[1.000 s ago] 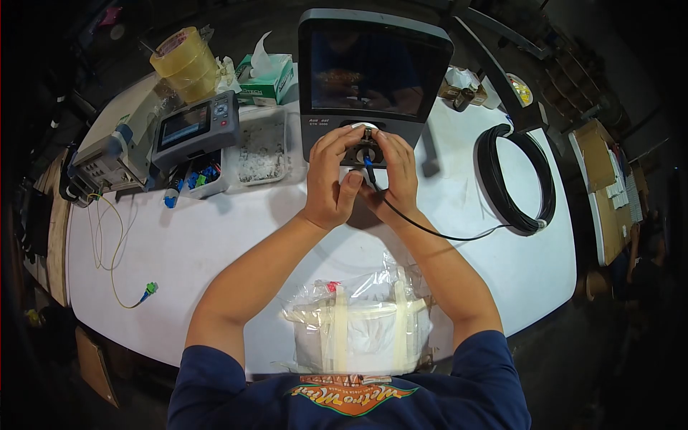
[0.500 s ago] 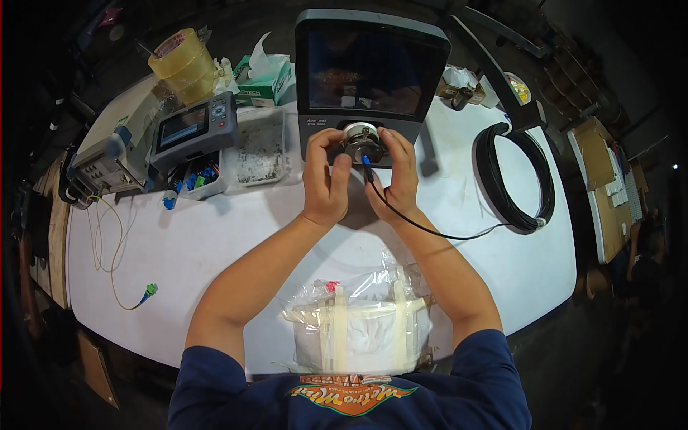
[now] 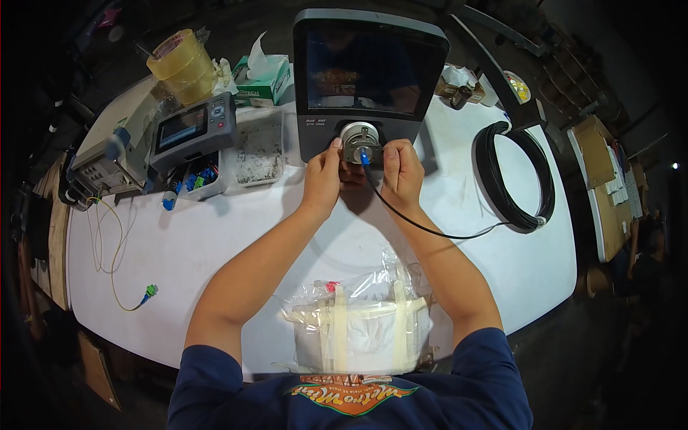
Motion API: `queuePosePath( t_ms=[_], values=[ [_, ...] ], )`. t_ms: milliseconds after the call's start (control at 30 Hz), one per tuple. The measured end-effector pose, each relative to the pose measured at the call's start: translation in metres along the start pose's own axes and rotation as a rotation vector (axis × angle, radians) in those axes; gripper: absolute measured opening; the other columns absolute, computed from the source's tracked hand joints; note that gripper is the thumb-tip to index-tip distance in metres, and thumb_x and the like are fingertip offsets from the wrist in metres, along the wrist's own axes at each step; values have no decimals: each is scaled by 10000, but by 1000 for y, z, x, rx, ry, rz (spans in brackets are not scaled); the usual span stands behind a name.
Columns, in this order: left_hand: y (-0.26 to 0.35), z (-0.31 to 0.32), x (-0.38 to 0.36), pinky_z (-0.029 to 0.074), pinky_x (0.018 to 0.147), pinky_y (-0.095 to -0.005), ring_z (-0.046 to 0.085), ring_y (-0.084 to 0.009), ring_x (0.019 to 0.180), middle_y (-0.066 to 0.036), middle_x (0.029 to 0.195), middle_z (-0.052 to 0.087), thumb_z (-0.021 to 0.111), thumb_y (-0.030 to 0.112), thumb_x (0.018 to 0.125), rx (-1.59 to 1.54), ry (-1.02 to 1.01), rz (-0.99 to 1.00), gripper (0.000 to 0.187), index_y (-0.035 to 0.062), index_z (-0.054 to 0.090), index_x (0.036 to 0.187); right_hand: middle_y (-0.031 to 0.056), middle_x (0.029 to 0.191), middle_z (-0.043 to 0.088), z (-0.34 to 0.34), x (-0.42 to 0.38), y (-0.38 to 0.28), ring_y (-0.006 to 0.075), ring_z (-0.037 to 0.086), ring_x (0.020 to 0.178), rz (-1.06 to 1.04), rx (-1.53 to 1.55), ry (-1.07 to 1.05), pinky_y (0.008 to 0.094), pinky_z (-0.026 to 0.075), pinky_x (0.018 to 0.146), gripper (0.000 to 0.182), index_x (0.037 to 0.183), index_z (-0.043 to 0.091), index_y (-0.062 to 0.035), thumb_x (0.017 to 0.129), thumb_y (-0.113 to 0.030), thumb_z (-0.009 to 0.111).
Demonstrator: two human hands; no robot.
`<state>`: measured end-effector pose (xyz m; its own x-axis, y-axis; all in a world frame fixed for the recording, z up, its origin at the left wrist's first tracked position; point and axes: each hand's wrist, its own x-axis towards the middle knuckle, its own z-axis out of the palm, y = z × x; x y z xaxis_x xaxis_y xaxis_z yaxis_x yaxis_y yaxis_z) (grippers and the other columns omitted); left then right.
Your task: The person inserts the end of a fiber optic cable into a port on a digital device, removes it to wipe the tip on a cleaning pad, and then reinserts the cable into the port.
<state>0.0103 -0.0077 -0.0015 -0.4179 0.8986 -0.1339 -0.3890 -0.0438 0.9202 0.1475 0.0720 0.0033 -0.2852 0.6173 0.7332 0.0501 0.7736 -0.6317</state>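
A dark inspection unit with a large screen point(image 3: 358, 68) stands upright at the table's far side. On its front sits a round metal connector holder point(image 3: 360, 135). A blue fiber connector point(image 3: 365, 157) is plugged into the holder's face, and its black cable point(image 3: 430, 233) runs off to the right. My left hand point(image 3: 324, 179) grips the holder's left side, thumb on the edge and some fingertips underneath. At the right side, my right hand point(image 3: 403, 175) has its fingers curled against the holder's edge. What lies between those fingers is mostly hidden.
Right of my arm lies a black cable coil point(image 3: 481, 154). To the left are a handheld tester point(image 3: 192, 130), a bin of blue and green connectors point(image 3: 208, 188), a tub of white scraps point(image 3: 259, 152) and tape rolls point(image 3: 179, 64). A plastic-wrapped packet point(image 3: 365, 326) lies near my body.
Both hands have shifted from around the holder's upper part down to its lower sides, leaving its face more exposed. My right fingers have moved away from the blue connector's cable. The unit has shifted slightly.
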Motion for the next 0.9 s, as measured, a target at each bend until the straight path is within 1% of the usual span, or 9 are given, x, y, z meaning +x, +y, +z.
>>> queuePosePath(
  t_ms=[333,533,600,633,700,733,800,833,900],
  values=[
    [1,1,0,640,641,-349,752,-257,749,-145,842,713,375,519,1105,7,-16,-5,552,49,587,908,113,859,590,1,0,-1,246,559,720,-10,-20,6,345,466,664,233,941,570,-5,1083,-187,542],
    [-3,3,0,609,590,-299,656,-146,639,-34,772,602,457,444,1101,-17,82,34,444,68,576,898,122,870,587,0,0,-1,254,558,728,-22,-20,-3,349,467,672,218,955,568,-2,1082,-177,540],
    [-5,-2,1,589,544,-298,585,-116,609,-6,759,504,508,389,1097,-18,51,118,420,-8,626,1028,122,869,584,0,0,-2,254,561,730,-29,-35,-5,347,467,672,216,952,562,2,1082,-169,538],
    [-6,-2,1,589,544,-298,585,-116,609,-6,759,504,508,389,1097,-18,52,118,420,-8,626,1028,122,869,584,0,0,-1,254,561,730,-29,-34,-5,347,467,672,216,952,562,2,1082,-169,538],
    [-5,-2,-2,551,549,-265,559,-87,622,0,775,534,516,367,1098,36,77,277,384,-2,613,1062,122,909,586,-1,-1,-1,255,567,761,0,5,-20,348,470,698,221,976,574,1,1081,-190,540],
    [-3,-1,-5,551,549,-265,559,-87,622,0,775,534,516,367,1098,36,76,276,384,-2,613,1062,122,909,586,-2,0,0,255,567,761,1,3,-20,348,470,698,221,976,574,1,1081,-190,540],
    [0,0,-11,548,692,-267,577,-92,751,-32,905,579,518,283,1092,163,138,533,293,0,592,1105,139,1007,606,-3,0,-1,276,595,869,-40,6,-5,350,500,786,238,1087,607,13,1073,-216,545],
    [0,0,-10,548,692,-267,577,-92,751,-32,905,579,518,283,1092,163,141,533,293,0,592,1105,139,1007,606,-2,1,-2,276,595,869,-40,8,-7,350,500,786,238,1087,607,13,1073,-216,545],
    [1,0,-8,512,931,-327,614,-174,1012,-112,1150,613,520,224,1064,294,99,914,272,-6,577,1199,170,1162,630,-1,2,-4,322,613,1029,-120,60,24,377,513,903,321,1234,609,26,1065,-239,546]
  ],
)
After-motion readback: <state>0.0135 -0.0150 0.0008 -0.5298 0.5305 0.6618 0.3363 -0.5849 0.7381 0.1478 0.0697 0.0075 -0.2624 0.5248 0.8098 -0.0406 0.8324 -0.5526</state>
